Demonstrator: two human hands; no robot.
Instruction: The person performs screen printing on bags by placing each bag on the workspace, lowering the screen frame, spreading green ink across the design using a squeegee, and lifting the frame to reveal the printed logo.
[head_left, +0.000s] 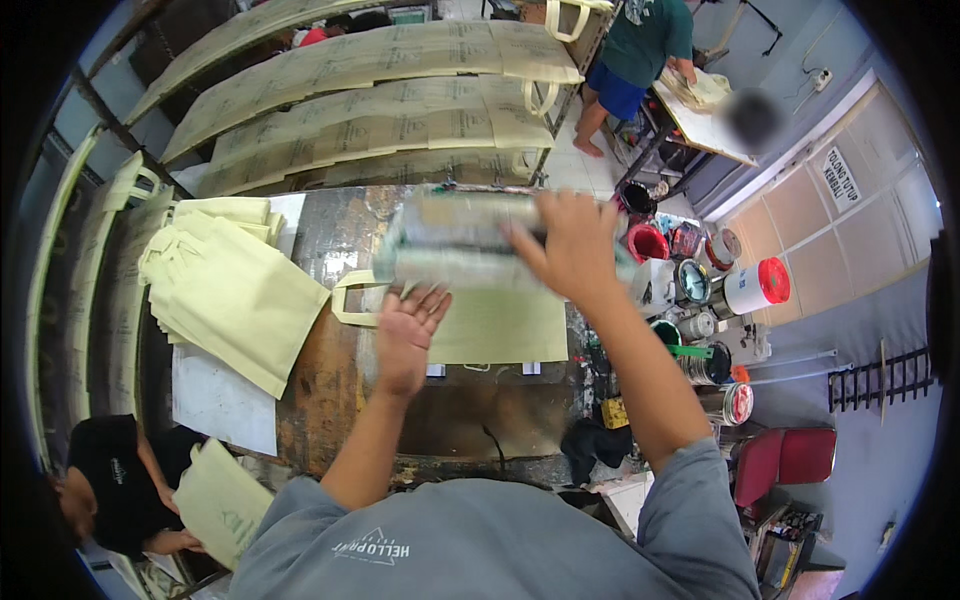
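A screen-printing frame (455, 255), smeared by motion, is raised over the far part of the worktable. My right hand (580, 245) grips its right end, thumb toward the left. Below its near edge my left hand (410, 335) is open, palm showing and fingers stretched out; the fingertips are close to that edge, and I cannot tell whether they touch it. Under the frame lies a flat cream tote bag (505, 325), its handle loop (350, 300) sticking out to the left. The frame covers the bag's far part.
A pile of cream bags (235, 295) lies left on the worktable (335, 400). Racks of printed bags (380, 90) stand beyond. Paint tubs (690, 280) crowd the right side. One person (110, 485) holds a bag at lower left; another (640, 60) works at the far table.
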